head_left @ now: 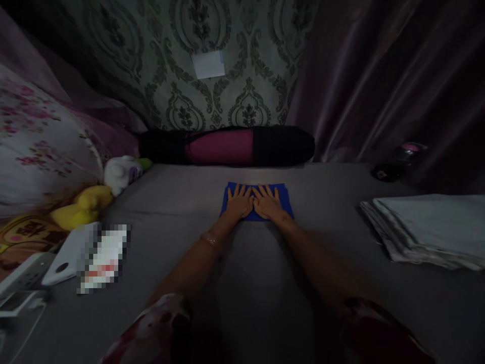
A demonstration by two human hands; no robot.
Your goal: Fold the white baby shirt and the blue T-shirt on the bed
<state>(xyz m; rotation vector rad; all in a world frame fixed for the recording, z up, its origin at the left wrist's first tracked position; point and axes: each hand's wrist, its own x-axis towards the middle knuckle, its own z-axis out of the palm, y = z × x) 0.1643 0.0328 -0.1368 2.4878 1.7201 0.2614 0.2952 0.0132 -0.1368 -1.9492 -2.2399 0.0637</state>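
Note:
A folded blue cloth (287, 202) lies flat on the grey sheet (166, 197) in front of me. My left hand (240, 202) rests palm down on its left half, fingers spread. On the right half, my right hand (265, 202) presses flat in the same way, fingers apart. Both hands meet near the middle of the cloth, thumbs side by side. Parts of the cloth are hidden under my palms.
A long black and pink bag (223, 146) lies along the wall. Folded pale fabrics (432, 222) are stacked at the right, near a dark round object (386, 173). On the left are plush toys (121, 173), a white device (70, 255) and a power strip (28, 275).

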